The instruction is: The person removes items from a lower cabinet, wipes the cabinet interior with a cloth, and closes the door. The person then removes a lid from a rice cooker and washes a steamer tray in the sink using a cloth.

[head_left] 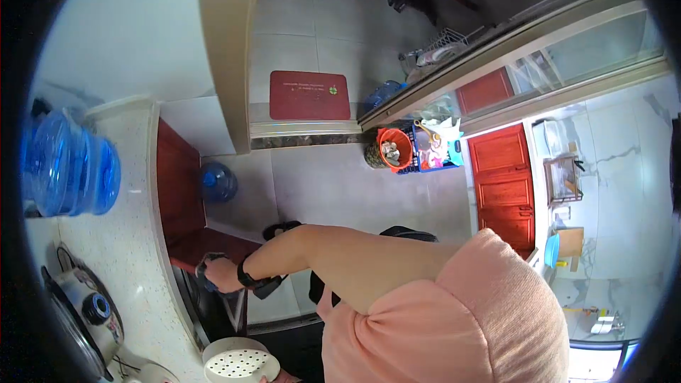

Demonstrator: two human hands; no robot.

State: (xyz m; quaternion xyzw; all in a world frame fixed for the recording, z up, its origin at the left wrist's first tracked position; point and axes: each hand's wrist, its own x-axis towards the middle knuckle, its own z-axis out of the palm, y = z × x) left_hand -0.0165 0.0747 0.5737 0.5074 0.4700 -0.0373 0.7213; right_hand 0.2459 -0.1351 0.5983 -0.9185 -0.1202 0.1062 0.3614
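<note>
My right hand (221, 274) reaches across toward the counter, wearing a black wristband with a dark box on it. Its fingers curl at the top of a dark, open compartment (202, 312) under the worktop. Something dark lies at the fingertips, and I cannot make out what it is. Low in the view, part of my left hand (282, 377) grips the edge of a white strainer basket (243, 363). The basket's perforated face is turned toward me, beside the counter edge.
A speckled counter (138, 241) carries large blue water bottles (74, 163) and a pot-like appliance (89, 312). Another bottle (218, 182) stands on the floor. An orange-lined bin (394, 147) and a blue crate (434, 152) sit by the sliding door. A red mat (309, 96) lies beyond the threshold.
</note>
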